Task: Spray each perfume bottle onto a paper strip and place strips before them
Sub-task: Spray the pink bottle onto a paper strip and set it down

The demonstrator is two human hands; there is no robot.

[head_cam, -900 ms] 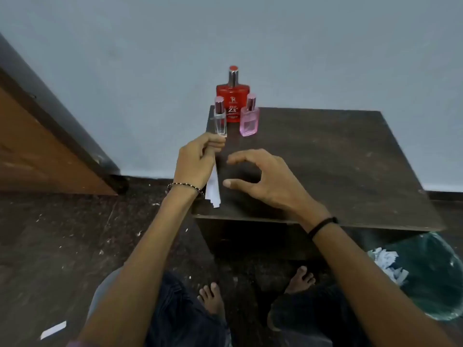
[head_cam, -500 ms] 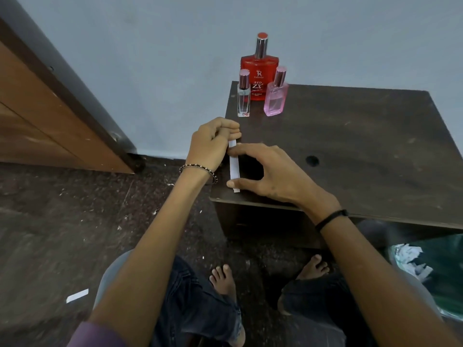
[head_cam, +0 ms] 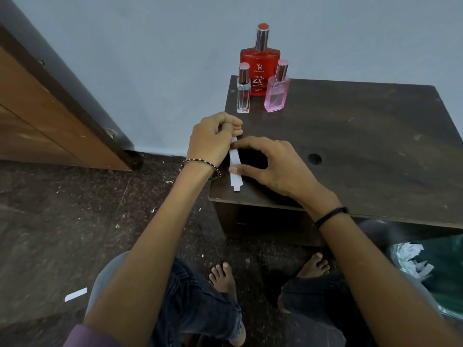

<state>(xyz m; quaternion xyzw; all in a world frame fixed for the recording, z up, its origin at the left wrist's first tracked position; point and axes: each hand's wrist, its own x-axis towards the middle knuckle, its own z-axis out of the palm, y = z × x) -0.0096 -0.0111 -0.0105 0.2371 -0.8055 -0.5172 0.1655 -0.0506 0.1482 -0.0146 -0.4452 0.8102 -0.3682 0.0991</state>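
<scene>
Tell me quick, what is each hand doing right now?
Left hand: closed, pinching the top of the paper strips.
Right hand: fingers curled, thumb and forefinger gripping the same strips.

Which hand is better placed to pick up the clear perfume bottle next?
Probably the right hand. The left hand is closed around the top of the paper strips, while the right only pinches them with its fingertips and could let go and reach the clear perfume bottle.

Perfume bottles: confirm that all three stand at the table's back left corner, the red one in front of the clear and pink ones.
Wrong on one point: in the head view the red bottle stands behind the clear bottle and pink bottle, not in front. All three do stand at the table's back left corner.
</scene>
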